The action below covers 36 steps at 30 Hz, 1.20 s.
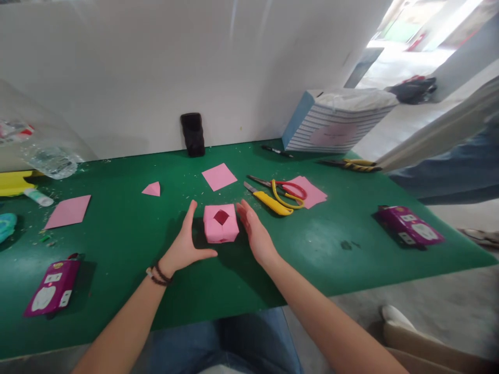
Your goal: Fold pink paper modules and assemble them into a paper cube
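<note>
Between my two hands sits a folded pink paper box (221, 232) on the green table, with a diamond-shaped dark red patch on its top. My left hand (186, 246) is open at the box's left side, thumb stretched along its near edge and fingers pointing away from me. On the other side my right hand (255, 234) is open too, its fingers held upright close to the box's right face. Whether the right fingertips touch the paper I cannot tell. A square pink sheet (219, 177) lies just beyond the box.
Right of the box lie a yellow utility knife (273, 202), red-and-yellow-handled scissors (288, 192) and pink sheets (312, 192). Purple packs (54, 285) lie near both ends. A dark phone (192, 134) leans on the wall. A striped box (339, 124) stands back right, near a person.
</note>
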Each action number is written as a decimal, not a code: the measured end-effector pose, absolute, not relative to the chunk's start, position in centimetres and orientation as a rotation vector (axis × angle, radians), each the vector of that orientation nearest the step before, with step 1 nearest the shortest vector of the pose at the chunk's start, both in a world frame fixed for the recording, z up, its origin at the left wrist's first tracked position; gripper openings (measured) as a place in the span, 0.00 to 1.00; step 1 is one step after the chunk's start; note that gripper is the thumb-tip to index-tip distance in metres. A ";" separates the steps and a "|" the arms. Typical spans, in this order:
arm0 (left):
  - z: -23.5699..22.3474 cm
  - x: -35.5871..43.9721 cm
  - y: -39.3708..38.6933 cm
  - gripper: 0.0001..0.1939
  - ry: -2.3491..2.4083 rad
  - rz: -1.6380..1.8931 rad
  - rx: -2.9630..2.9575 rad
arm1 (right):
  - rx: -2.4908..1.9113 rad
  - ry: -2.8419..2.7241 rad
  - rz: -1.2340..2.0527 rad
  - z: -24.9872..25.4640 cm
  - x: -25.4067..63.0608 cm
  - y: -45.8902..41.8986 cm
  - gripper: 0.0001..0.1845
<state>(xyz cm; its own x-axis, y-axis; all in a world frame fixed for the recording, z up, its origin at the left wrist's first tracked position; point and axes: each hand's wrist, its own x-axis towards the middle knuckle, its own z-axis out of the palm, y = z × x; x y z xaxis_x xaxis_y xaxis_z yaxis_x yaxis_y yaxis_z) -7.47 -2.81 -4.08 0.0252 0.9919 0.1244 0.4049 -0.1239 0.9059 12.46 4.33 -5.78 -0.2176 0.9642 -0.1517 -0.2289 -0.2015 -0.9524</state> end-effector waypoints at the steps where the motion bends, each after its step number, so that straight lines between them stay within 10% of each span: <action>1: -4.0 -7.5 -2.8 0.66 1.479 1.062 1.642 | -1.045 -1.086 1.604 -5.7 12.5 4.3 0.36; 19: -2.5 -7.8 -3.4 0.48 1.334 0.998 1.435 | -0.841 -1.610 1.444 -3.4 15.3 2.2 0.23; 36: -1.7 -7.0 -3.5 0.54 1.312 0.995 1.631 | -0.757 -1.816 1.390 -3.4 17.2 2.1 0.41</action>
